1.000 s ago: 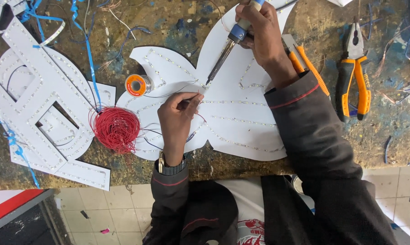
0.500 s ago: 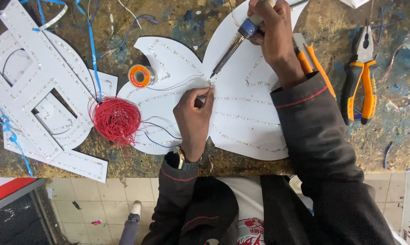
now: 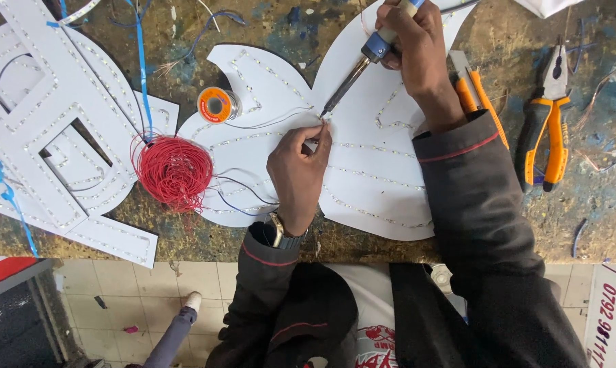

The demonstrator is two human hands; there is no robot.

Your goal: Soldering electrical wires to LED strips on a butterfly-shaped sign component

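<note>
My left hand rests on the white butterfly-shaped cut-out board, and my right hand is beyond it, holding the blue-handled soldering iron with its tip at my left fingertips. Left of the board lie the orange solder spool and the red wire coil. Further left sit white letter cut-outs. Right of my sleeve lie orange-handled pliers.

Two dark-sleeved arms reach forward. The left hand lies palm down, fingertips pinched together. The right hand, higher and extended farther, is curled in a closed grip.
</note>
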